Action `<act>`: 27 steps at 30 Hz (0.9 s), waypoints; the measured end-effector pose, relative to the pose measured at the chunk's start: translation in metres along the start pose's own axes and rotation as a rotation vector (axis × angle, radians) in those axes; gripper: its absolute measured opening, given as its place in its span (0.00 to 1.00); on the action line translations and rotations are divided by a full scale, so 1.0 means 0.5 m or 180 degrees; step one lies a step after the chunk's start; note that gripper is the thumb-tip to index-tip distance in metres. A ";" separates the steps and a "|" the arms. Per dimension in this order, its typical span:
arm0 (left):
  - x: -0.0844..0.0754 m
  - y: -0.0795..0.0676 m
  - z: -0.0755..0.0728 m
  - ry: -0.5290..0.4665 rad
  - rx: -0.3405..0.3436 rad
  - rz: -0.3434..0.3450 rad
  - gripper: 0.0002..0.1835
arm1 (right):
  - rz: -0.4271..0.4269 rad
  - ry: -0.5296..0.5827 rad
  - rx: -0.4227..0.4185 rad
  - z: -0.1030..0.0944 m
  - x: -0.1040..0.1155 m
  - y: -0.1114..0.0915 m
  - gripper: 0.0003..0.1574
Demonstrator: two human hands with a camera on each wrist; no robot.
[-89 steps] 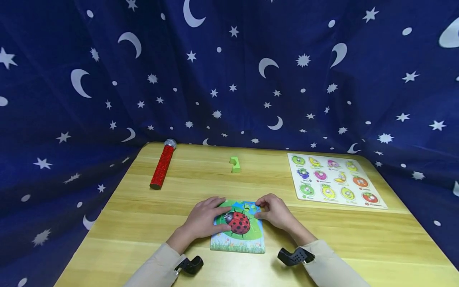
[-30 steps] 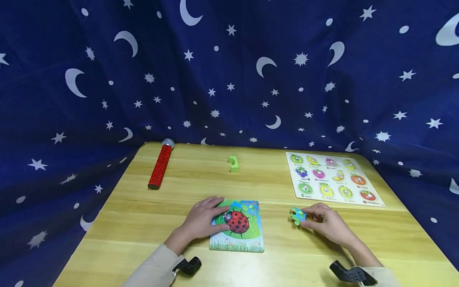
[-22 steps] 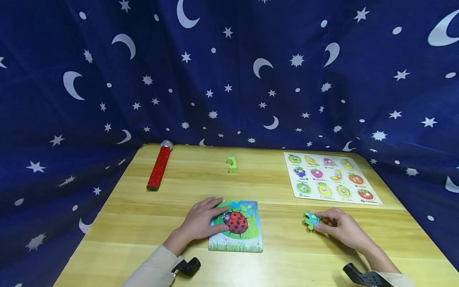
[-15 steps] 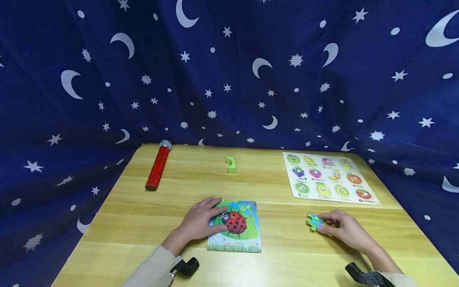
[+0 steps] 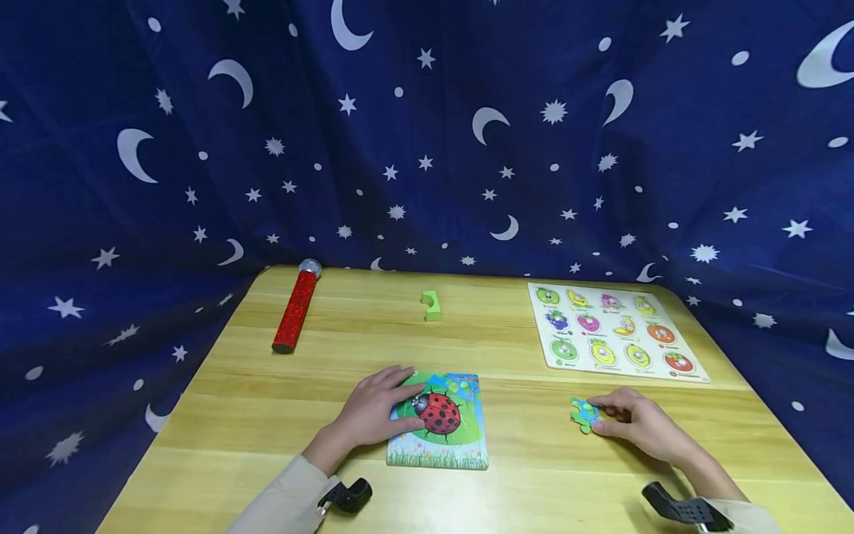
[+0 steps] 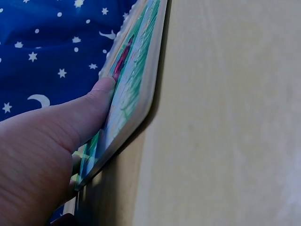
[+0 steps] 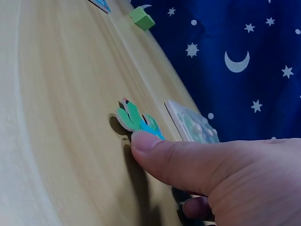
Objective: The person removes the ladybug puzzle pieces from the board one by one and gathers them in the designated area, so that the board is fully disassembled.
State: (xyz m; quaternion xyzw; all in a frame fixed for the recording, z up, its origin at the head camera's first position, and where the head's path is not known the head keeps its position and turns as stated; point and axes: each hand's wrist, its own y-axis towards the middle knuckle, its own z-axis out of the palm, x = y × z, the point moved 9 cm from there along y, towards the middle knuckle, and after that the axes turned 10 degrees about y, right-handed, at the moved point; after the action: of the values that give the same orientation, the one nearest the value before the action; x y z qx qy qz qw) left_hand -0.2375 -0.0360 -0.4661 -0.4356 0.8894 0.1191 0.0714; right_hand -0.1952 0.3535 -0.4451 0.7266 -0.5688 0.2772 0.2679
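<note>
From my end, I have the right hand (image 5: pixel 640 424) pinching a blue and green jigsaw piece (image 5: pixel 584 417) between thumb and fingers, its lobed end sticking out past the fingertips. The piece is low over the tabletop (image 5: pixel 507 493), right of the ladybug puzzle (image 5: pixel 437 459) and well apart from it; I can't tell whether it touches the wood. My left hand (image 5: pixel 373 409) is spread and relaxed, gripping nothing, its fingers and thumb resting on the left part of that puzzle, close around the ladybug's head. The puzzle lies flat, grass border toward me; I can't make out the detail in its upper right corner.

Both forearms wear pale sleeves (image 5: pixel 283 497), with a black wrist mount (image 5: pixel 350 495) on each. Beyond the right hand, the white fruit board (image 5: pixel 641 325) lies at the far right, with rows of knobbed fruit. A green notched block (image 5: pixel 436 307) sits behind the puzzle, and a red glittery microphone (image 5: pixel 295 313) lies slanted at the far left. Behind everything I see a dark blue curtain (image 5: pixel 427 111) printed with moons and stars.
</note>
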 end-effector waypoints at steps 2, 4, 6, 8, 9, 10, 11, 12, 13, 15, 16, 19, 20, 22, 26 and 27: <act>0.000 -0.001 0.000 -0.0009 0.0010 -0.0005 0.33 | -0.0030 -0.0004 -0.0002 0.001 -0.001 0.000 0.21; 0.001 -0.001 0.001 -0.0014 0.0016 -0.0009 0.33 | -0.0027 0.0004 0.0008 0.002 0.000 0.001 0.22; 0.001 0.000 0.001 -0.0004 0.0006 -0.0004 0.33 | -0.0009 0.0009 0.0029 0.002 -0.001 0.001 0.24; 0.001 0.000 0.001 -0.0001 -0.0003 -0.0005 0.33 | -0.0002 0.0008 0.0035 0.002 -0.001 0.000 0.26; 0.001 0.001 0.001 -0.0005 -0.0005 -0.0002 0.33 | 0.0001 0.0011 0.0035 0.001 -0.001 0.000 0.26; 0.002 0.001 0.001 -0.0003 -0.0005 -0.0003 0.33 | 0.0000 -0.0001 0.0033 0.000 -0.002 0.000 0.27; 0.002 0.001 0.002 -0.0006 -0.0004 -0.0004 0.33 | -0.0032 -0.0016 0.0014 -0.001 -0.002 0.000 0.26; 0.002 0.001 0.002 -0.0014 0.0001 -0.0008 0.33 | -0.0051 -0.0026 -0.0003 -0.002 -0.001 0.000 0.26; 0.002 0.001 0.002 -0.0021 0.0004 -0.0010 0.33 | -0.0072 -0.0034 -0.0020 -0.004 -0.001 0.000 0.25; 0.002 0.001 0.002 -0.0038 0.0004 -0.0010 0.33 | -0.0097 -0.0039 -0.0034 -0.004 -0.001 0.001 0.23; 0.002 0.000 0.002 -0.0041 0.0002 -0.0011 0.33 | -0.0105 -0.0034 -0.0039 -0.004 -0.001 0.001 0.23; 0.003 0.000 0.003 -0.0047 -0.0006 -0.0010 0.33 | -0.0109 -0.0022 -0.0045 -0.004 -0.003 0.000 0.22; 0.003 0.000 0.003 -0.0052 -0.0005 -0.0012 0.33 | -0.0105 -0.0020 -0.0047 -0.003 -0.003 -0.001 0.22; 0.004 -0.001 0.004 -0.0047 -0.0003 -0.0015 0.33 | -0.0103 -0.0028 -0.0051 -0.003 -0.004 -0.002 0.22; 0.004 -0.001 0.006 -0.0057 -0.0005 -0.0021 0.33 | -0.0094 -0.0065 -0.0046 -0.004 -0.003 -0.002 0.21; 0.004 -0.001 0.006 -0.0059 -0.0008 -0.0020 0.33 | -0.0080 -0.0074 -0.0038 -0.003 -0.003 -0.002 0.21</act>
State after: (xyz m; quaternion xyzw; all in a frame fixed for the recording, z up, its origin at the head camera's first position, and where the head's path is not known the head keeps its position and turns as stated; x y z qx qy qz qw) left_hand -0.2384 -0.0370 -0.4694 -0.4374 0.8871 0.1240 0.0795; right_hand -0.1947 0.3560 -0.4452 0.7352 -0.5643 0.2619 0.2691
